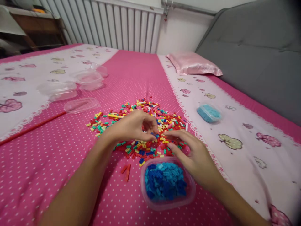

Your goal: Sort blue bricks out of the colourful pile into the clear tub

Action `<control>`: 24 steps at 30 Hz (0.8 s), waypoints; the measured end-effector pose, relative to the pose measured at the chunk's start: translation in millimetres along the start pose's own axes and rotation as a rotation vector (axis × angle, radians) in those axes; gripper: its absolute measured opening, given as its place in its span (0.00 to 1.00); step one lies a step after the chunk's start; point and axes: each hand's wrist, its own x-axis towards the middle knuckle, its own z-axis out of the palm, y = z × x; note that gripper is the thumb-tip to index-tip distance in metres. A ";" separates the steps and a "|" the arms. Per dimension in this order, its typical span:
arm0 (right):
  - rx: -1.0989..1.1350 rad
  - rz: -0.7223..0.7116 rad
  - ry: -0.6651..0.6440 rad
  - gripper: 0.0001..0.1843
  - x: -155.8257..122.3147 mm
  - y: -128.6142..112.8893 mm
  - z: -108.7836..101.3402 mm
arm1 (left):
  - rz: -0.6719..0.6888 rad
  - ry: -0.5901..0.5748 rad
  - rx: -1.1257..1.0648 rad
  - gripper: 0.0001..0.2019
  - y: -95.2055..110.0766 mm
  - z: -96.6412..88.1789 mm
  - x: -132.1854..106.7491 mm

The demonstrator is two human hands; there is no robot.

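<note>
Soft, fairly even light with faint shadows; the pillow (193,63) shines softly. Edges blur and stretch. The right corners darken

Both arms are bare along all that shows of them. The left forearm (81,182) is slim and smooth in outline, broader toward the elbow and tapering to a narrow wrist; the right forearm (231,196) is similarly slender. The left hand (134,125) and the right hand (194,153) are bare too, with smooth backs and slim fingers; their nails are too blurred to make out.
</note>
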 end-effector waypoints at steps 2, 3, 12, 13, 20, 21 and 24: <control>0.047 0.000 0.032 0.09 1.8 -1.1 0.8 | 0.056 0.024 -0.156 0.04 10.1 11.9 6.3; 0.068 0.012 0.048 0.08 2.5 -1.9 0.5 | 0.065 0.027 -0.223 0.05 13.3 17.8 9.5; 0.263 0.223 0.169 0.03 4.7 -5.2 -6.8 | 0.096 0.222 -0.441 0.18 8.7 31.6 20.7; 0.311 0.252 0.168 0.02 5.4 -4.8 -6.8 | 0.092 0.239 -0.426 0.20 8.6 31.6 20.4; 0.426 0.263 0.181 0.02 8.9 -2.7 -6.5 | 0.164 0.300 -0.237 0.22 10.5 37.4 20.5; 0.421 0.255 0.186 0.02 8.8 -2.3 -6.4 | 0.177 0.292 -0.208 0.21 10.8 37.9 20.9; 0.425 0.250 0.181 0.03 8.4 -0.5 -5.7 | 0.198 0.259 -0.149 0.20 11.5 38.2 22.1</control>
